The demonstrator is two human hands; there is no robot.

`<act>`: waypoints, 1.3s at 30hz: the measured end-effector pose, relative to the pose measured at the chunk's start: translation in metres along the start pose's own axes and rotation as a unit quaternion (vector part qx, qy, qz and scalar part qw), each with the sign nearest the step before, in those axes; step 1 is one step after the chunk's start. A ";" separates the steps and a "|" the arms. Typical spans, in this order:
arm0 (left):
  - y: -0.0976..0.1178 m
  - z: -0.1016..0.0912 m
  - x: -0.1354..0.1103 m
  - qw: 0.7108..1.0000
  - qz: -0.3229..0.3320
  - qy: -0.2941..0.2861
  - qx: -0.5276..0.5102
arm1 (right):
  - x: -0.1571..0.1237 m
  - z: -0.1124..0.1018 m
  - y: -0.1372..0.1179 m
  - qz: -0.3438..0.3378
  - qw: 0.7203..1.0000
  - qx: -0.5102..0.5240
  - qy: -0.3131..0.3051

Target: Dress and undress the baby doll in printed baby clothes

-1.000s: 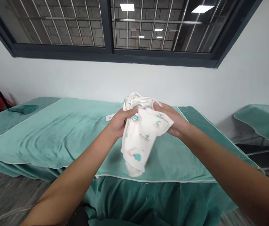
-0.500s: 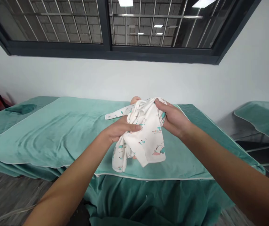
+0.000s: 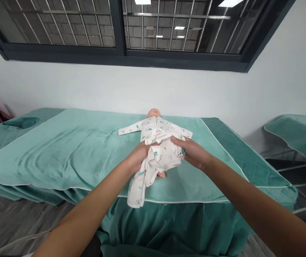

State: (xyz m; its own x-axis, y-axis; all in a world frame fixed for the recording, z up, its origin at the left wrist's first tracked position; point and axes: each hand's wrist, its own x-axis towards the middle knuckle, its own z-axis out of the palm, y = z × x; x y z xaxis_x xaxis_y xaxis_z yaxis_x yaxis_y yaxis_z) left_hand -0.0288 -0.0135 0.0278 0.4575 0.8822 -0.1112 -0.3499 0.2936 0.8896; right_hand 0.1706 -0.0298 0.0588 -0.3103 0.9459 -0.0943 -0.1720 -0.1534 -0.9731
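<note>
A: Big stuff first?
B: Green-covered bed [image 3: 88,150], under the doll [image 3: 153,112] and well out to both its sides. Dark-framed window [image 3: 121,55] on the wall beyond the doll's head.
A: Doll itself?
B: On its back, head toward the wall, white printed top [image 3: 149,125] over the body, sleeves out to either side.
A: And the work?
B: White printed garment [image 3: 166,157] — bunched, held over the doll's lower body. One long tubular part trails down past the doll's left-hand side as the wearer sees it.
A: Hands?
B: Left hand [image 3: 139,155] pinches the garment's left edge, thumb on top, fingertips hidden. Right hand [image 3: 195,153] pinches the opposite edge — thumb on top, fingers behind the cloth.
A: Smallest?
B: Skin-toned foot [image 3: 162,175], poking out below the garment at the doll's near end.
</note>
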 end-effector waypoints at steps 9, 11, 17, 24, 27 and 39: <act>-0.056 -0.027 -0.010 0.921 -0.011 0.001 0.390 | -0.035 -0.014 0.128 0.039 0.987 -0.095 0.125; -0.064 -0.027 -0.012 0.849 0.019 0.013 0.528 | -0.034 -0.014 0.149 0.013 0.975 -0.146 0.169; -0.071 -0.018 -0.021 0.733 0.026 0.049 0.678 | -0.034 0.008 0.173 -0.057 0.963 -0.126 0.232; -0.064 -0.014 -0.024 0.888 0.036 0.025 0.458 | -0.034 0.016 0.185 -0.086 0.962 0.024 0.257; -0.057 -0.011 -0.014 0.954 0.008 0.002 0.300 | -0.019 0.009 0.181 -0.113 0.953 0.047 0.276; -0.029 -0.020 0.045 0.944 0.042 0.028 0.326 | 0.042 -0.019 0.155 -0.132 0.961 0.047 0.240</act>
State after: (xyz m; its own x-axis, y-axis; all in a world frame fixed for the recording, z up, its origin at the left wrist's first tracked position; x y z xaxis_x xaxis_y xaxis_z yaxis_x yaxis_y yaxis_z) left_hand -0.0141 0.0254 -0.0119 0.4006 0.9156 -0.0352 0.2029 -0.0512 0.9779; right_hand 0.1484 -0.0083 -0.1004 0.2189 0.9747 0.0449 -0.2756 0.1059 -0.9554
